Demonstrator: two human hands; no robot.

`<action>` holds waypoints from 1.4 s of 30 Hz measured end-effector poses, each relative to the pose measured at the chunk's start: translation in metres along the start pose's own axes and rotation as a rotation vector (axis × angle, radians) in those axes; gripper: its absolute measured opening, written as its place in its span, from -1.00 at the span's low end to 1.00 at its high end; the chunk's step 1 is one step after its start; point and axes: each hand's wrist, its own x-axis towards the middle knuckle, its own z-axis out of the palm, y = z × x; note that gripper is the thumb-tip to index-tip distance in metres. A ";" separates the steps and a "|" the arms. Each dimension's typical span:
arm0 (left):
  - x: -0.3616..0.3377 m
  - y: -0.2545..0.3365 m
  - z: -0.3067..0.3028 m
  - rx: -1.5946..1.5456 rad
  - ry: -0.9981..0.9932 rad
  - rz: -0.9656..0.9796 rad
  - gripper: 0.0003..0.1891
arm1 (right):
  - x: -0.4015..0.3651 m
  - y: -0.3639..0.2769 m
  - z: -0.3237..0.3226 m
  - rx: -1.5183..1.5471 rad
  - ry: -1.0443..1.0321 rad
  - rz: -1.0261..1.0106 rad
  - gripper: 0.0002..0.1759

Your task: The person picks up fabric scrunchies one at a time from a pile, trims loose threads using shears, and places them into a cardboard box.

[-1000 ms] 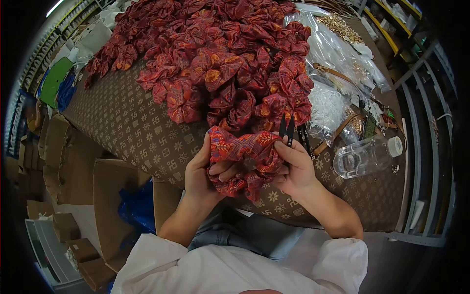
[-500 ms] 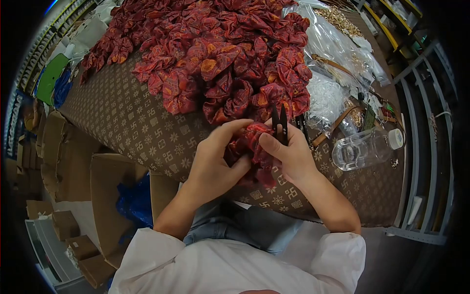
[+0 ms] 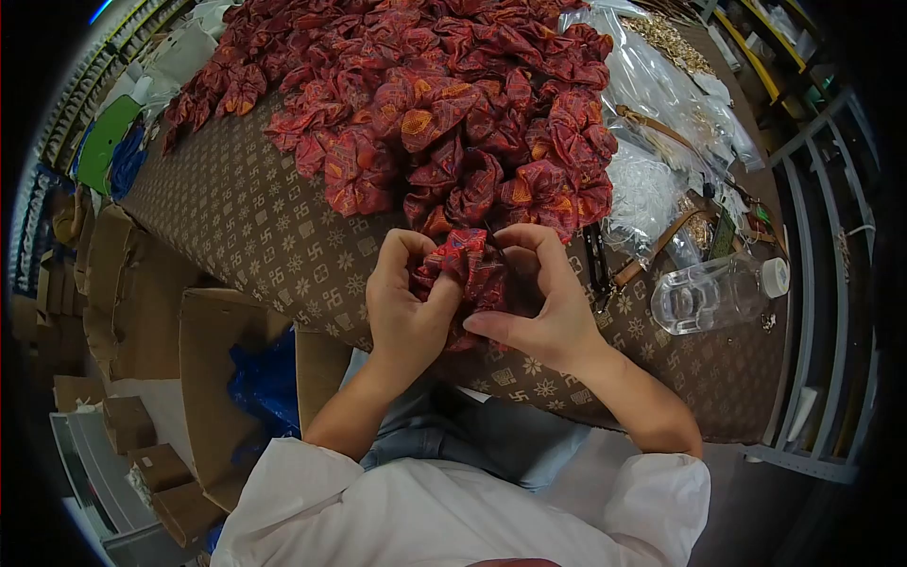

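A gathered red patterned fabric piece, which looks like a scrunchie (image 3: 482,274), is between my hands over the near edge of the table. My left hand (image 3: 406,302) is closed on its left side, thumb pressed into the folds. My right hand (image 3: 553,317) curves around the right side, its fingertips at the top and its thumb low against the cloth. Black snips are not clearly visible in the right hand now; the fingers and fabric may hide them. Just beyond my hands lies a large heap of similar red scrunchies (image 3: 425,113).
The table has a brown patterned cover (image 3: 236,198). On the right are a clear plastic bottle (image 3: 709,293), plastic bags (image 3: 652,76) and brown straps (image 3: 652,241). A metal rack (image 3: 812,283) stands beyond. Cardboard boxes (image 3: 222,378), one with blue plastic (image 3: 265,387), stand lower left.
The black blades that stuck up from my right hand no longer show. My right hand has shifted slightly left, its fingers spreading around the scrunchie, and the scrunchie has turned.
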 end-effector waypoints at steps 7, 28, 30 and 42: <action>-0.004 0.003 -0.008 -0.168 -0.125 -0.154 -0.87 | 0.007 -0.011 -0.017 0.498 0.176 0.263 -0.56; 0.001 0.000 0.001 0.240 -0.015 0.394 -0.78 | 0.002 0.006 -0.005 -0.202 0.209 0.017 -0.52; -0.004 -0.001 0.001 0.073 -0.079 0.250 -0.83 | 0.004 -0.011 -0.010 0.143 0.201 0.341 -0.70; 0.004 -0.005 -0.029 -0.300 -0.404 0.025 -0.74 | 0.012 -0.004 -0.038 0.109 0.013 0.122 -0.83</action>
